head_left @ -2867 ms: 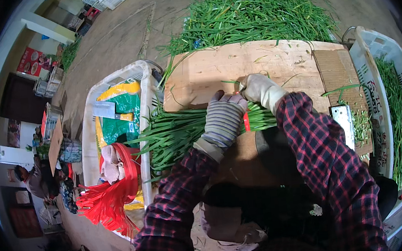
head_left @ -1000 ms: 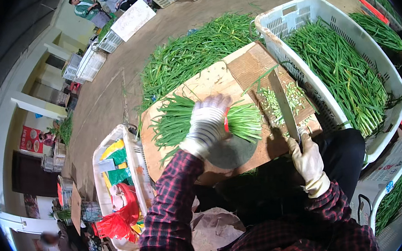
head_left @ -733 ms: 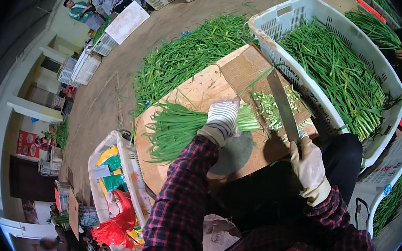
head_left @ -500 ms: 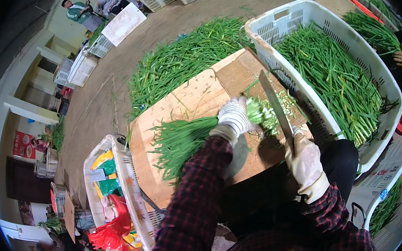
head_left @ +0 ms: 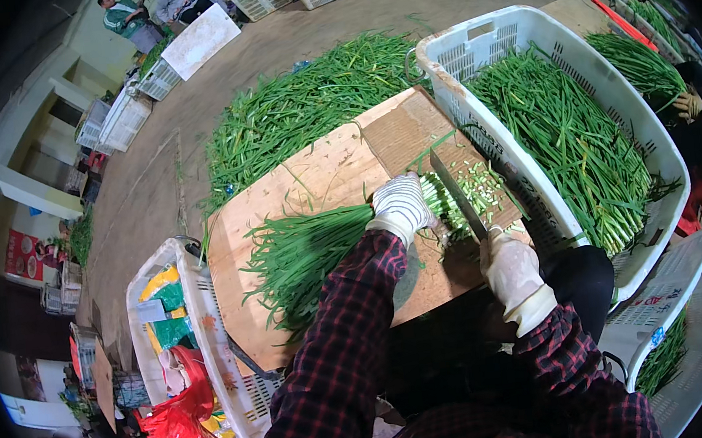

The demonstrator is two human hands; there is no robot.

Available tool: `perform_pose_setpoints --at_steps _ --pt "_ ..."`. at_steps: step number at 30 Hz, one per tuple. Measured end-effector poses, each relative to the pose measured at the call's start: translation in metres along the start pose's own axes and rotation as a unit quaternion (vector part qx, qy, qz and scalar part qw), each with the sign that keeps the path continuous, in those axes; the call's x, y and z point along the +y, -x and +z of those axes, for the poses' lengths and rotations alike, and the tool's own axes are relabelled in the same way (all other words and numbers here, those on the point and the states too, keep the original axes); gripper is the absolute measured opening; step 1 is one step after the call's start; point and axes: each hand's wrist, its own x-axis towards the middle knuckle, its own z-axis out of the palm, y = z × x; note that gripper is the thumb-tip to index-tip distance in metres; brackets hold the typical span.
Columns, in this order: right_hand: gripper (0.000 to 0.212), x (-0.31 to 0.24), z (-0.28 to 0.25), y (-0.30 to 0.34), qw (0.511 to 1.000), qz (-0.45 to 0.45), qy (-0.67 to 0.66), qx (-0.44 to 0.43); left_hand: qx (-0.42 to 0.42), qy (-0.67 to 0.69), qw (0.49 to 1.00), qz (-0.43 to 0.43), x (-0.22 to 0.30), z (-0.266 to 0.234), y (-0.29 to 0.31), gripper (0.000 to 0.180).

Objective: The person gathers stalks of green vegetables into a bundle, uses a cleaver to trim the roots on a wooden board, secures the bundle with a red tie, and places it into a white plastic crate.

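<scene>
My left hand (head_left: 400, 206), in a striped glove, presses round a bunch of chives (head_left: 311, 244) lying across a wooden board (head_left: 277, 194). The leafy ends fan out to the left, and the pale stalk ends poke out to the right of my fist. In my right hand (head_left: 511, 273), in an off-white glove, is the handle of a knife (head_left: 458, 198) with a long blade. The blade lies over or against the stalk ends; whether it touches the board I cannot tell. Short cut stalk pieces (head_left: 483, 188) are scattered on the right side of the board.
Right of the board stands a white crate (head_left: 509, 20) of chives, with another white crate (head_left: 694, 270) nearer me. A chive heap (head_left: 314, 96) covers the floor beyond. At left, a crate (head_left: 254, 397) holds red and yellow-green bags. Another person's hand (head_left: 689, 104) shows at far right.
The knife has moved left and toward me, from over the cut pieces to the stalk ends beside my left hand. My left hand still grips the bunch. The whole view has shifted slightly.
</scene>
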Motion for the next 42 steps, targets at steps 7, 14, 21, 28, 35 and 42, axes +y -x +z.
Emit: perform_pose_setpoints --at_steps 7,14,21,28,35,42 --pt "0.018 -0.002 -0.003 -0.037 0.990 -0.017 0.018 -0.136 0.027 -0.017 0.999 0.023 -0.004 0.008 0.003 0.076" --pt "0.019 0.000 0.071 -0.079 0.995 0.014 -0.049 -0.081 0.042 -0.006 0.999 0.025 -0.003 0.007 0.008 0.081" --pt "0.023 0.002 0.057 -0.085 0.990 0.037 -0.039 -0.130 0.241 0.064 0.951 0.185 -0.019 -0.004 0.094 0.072" --pt "0.057 -0.027 -0.009 0.007 0.699 0.018 -0.668 -0.255 0.362 -0.091 0.892 0.254 -0.033 0.025 0.225 0.072" --pt "0.048 -0.015 0.050 0.076 0.540 0.143 -0.692 -0.458 0.213 0.590 0.778 0.050 -0.075 0.183 0.257 0.075" --pt "0.057 -0.030 -0.012 0.136 0.594 0.066 -0.665 -0.449 -0.027 0.896 0.438 0.071 -0.029 0.130 0.241 0.066"
